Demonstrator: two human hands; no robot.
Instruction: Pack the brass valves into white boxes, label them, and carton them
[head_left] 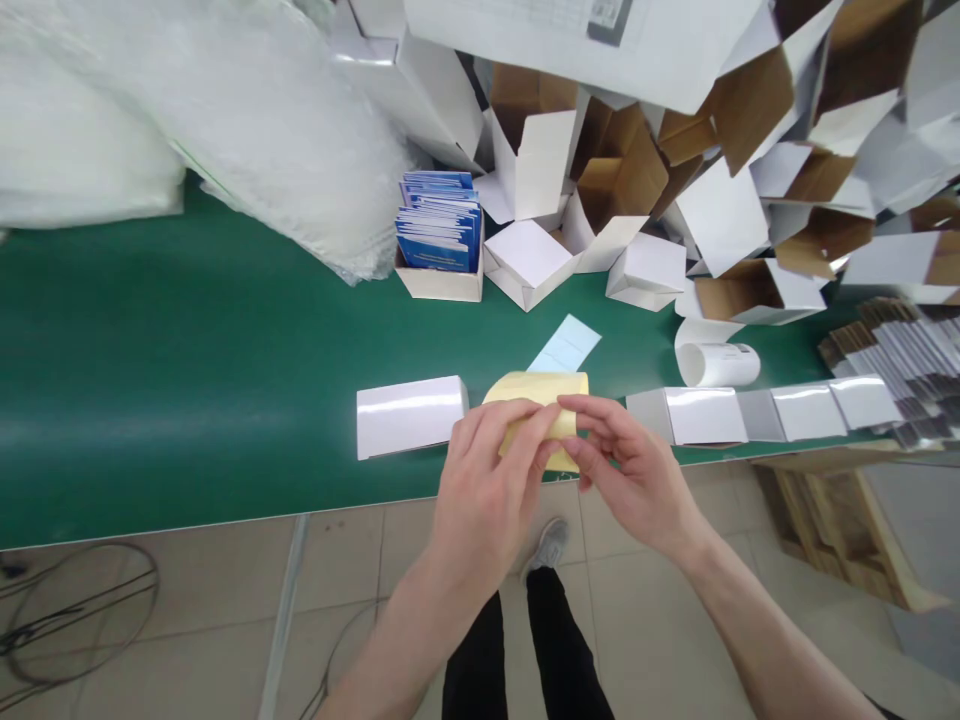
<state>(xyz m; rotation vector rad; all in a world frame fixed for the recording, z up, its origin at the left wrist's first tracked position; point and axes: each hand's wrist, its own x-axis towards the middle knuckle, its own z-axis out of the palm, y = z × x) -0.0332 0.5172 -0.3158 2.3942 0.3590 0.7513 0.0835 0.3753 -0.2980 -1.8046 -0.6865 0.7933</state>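
Observation:
Both hands are closed on a yellow paper sheet (pixel 540 385), which bends over above the table's front edge. My left hand (pixel 491 475) covers the sheet's left and middle part, its fingers pinching it from above. From the right, my right hand (pixel 634 465) pinches the sheet's right edge between thumb and fingers. Just behind the yellow sheet lies a light blue sheet (pixel 568 343) with faint lines. A closed white box (pixel 411 415) lies left of my left hand. Whether anything small is between the fingertips is hidden.
The green table (pixel 225 400) ends at a straight front edge. Along it on the right stand white boxes (pixel 706 415), with a white roll (pixel 718 364) behind. At the back are blue booklets (pixel 439 235) in a box, open white cartons (pixel 615 185) and clear plastic bags (pixel 285 130).

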